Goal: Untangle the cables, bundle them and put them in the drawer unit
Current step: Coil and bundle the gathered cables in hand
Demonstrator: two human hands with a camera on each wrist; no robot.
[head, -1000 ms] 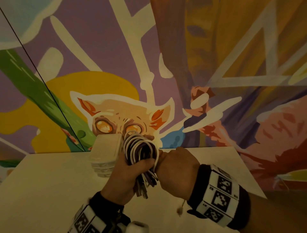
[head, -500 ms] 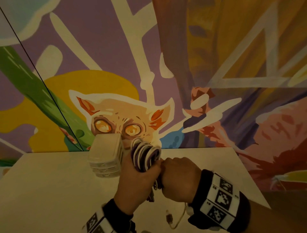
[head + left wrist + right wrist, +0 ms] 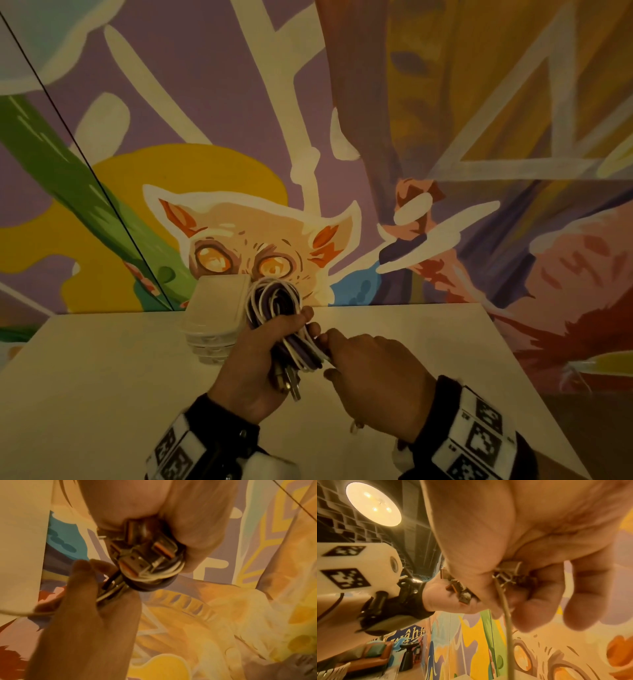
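Both hands meet over the white counter (image 3: 102,377), holding one cable bundle (image 3: 274,301). The left hand (image 3: 253,359) is wrapped around the middle of the coil, thumb lying across its front, so the bundle stands roughly upright: its looped end points up and away toward the wall, and its USB plugs (image 3: 291,383) hang out of the fist toward the person. In the left wrist view those plugs (image 3: 145,555) face the camera end-on, several metal shells with orange tongues, crowded together under white and dark strands. The right hand (image 3: 373,380) sits just to the right, its fingertips (image 3: 334,337) pinching the white and purple strands where they leave the left fist; the right wrist view shows its fingers (image 3: 539,595) curled around a small connector, with a single pale cord (image 3: 506,622) running straight down from the grip. Both wrists carry black bands with white blocks of square black-and-white markers (image 3: 479,435).

Just behind the left hand, on the counter against the wall, stands the small pale drawer unit (image 3: 215,308), its stacked fronts facing the person. The wall carries a painted mural (image 3: 274,236) of a wide-eyed animal face. Far off in the right wrist view, painted lettering (image 3: 412,637) is partly cut off and cannot be read whole.
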